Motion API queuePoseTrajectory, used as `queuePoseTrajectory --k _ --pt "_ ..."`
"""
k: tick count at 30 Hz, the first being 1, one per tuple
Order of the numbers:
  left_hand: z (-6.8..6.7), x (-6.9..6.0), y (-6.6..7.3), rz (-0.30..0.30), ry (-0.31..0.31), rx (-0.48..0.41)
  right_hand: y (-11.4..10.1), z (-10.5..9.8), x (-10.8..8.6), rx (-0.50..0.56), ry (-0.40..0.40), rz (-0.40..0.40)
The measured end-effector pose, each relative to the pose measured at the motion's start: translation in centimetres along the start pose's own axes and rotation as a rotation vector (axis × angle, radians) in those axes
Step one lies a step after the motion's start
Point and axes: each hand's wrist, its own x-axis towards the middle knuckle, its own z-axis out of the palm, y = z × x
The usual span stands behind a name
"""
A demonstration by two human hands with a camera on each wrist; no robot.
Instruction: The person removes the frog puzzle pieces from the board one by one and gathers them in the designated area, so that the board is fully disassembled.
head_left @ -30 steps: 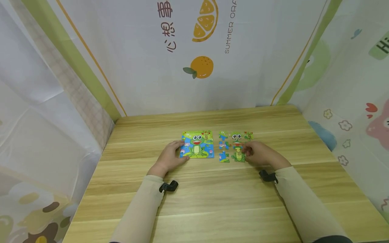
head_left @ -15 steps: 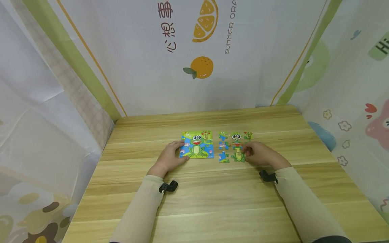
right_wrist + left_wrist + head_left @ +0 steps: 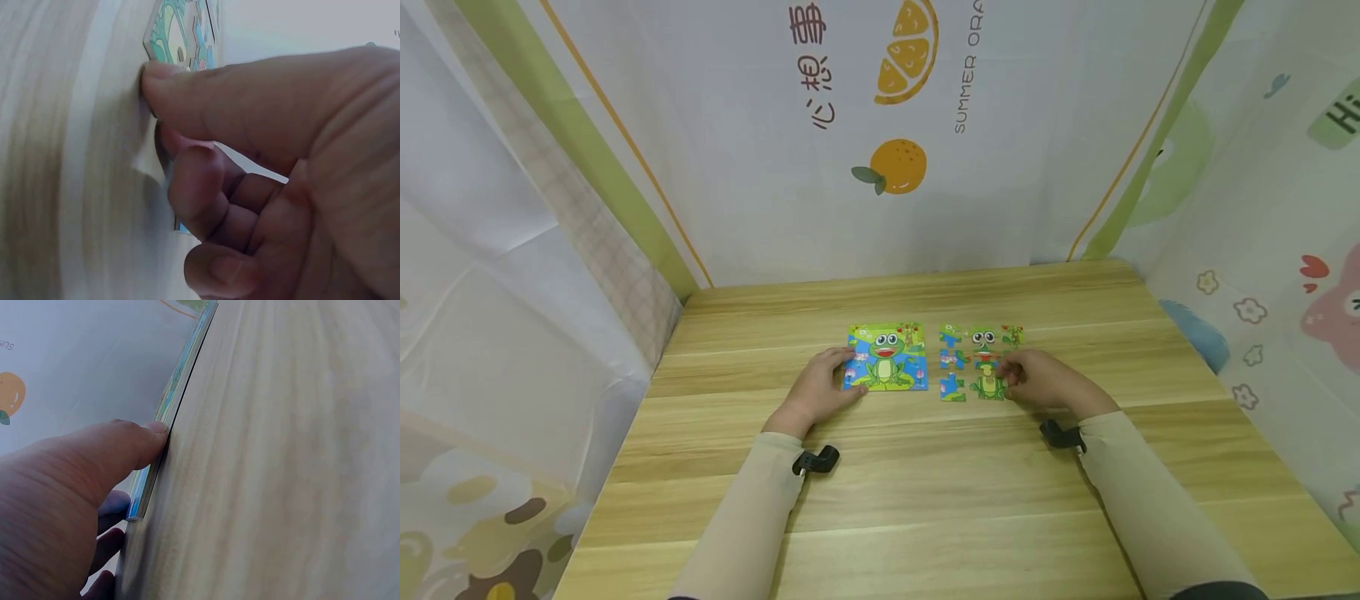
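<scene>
A square frog picture board (image 3: pixel 887 358) lies flat on the wooden table. My left hand (image 3: pixel 820 387) holds its near left corner, thumb along the near edge and fingers at the left side; the left wrist view shows the thumb (image 3: pixel 134 450) against the board's edge. To the right lie loose frog jigsaw pieces in rough rows. My right hand (image 3: pixel 1037 379) pinches the frog-belly jigsaw piece (image 3: pixel 989 387) at its right side, its thumb (image 3: pixel 181 94) on that piece in the right wrist view. Other fingers curl over a bluish piece (image 3: pixel 182 227), mostly hidden.
Separate pieces lie nearby: a frog-eyes piece (image 3: pixel 983 337), a tree piece (image 3: pixel 1012 334) and a blue corner piece (image 3: pixel 953 388). Bare wooden table (image 3: pixel 925 492) spreads in front. A printed white curtain (image 3: pixel 737 167) stands behind the table's far edge.
</scene>
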Motion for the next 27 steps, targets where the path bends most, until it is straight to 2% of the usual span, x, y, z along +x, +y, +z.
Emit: queuePoseTrajectory --k 14,19,27 --pt "0.0 0.0 -0.1 0.014 0.010 0.005 0.1 0.0 0.2 -0.017 0.003 -0.004" --pt "0.0 0.1 -0.1 0.009 0.007 0.005 0.0 0.0 0.2 -0.042 0.033 0.010" --pt "-0.1 0.0 0.0 0.006 0.000 0.008 -1.5 0.5 1.4 -0.065 0.065 -0.044"
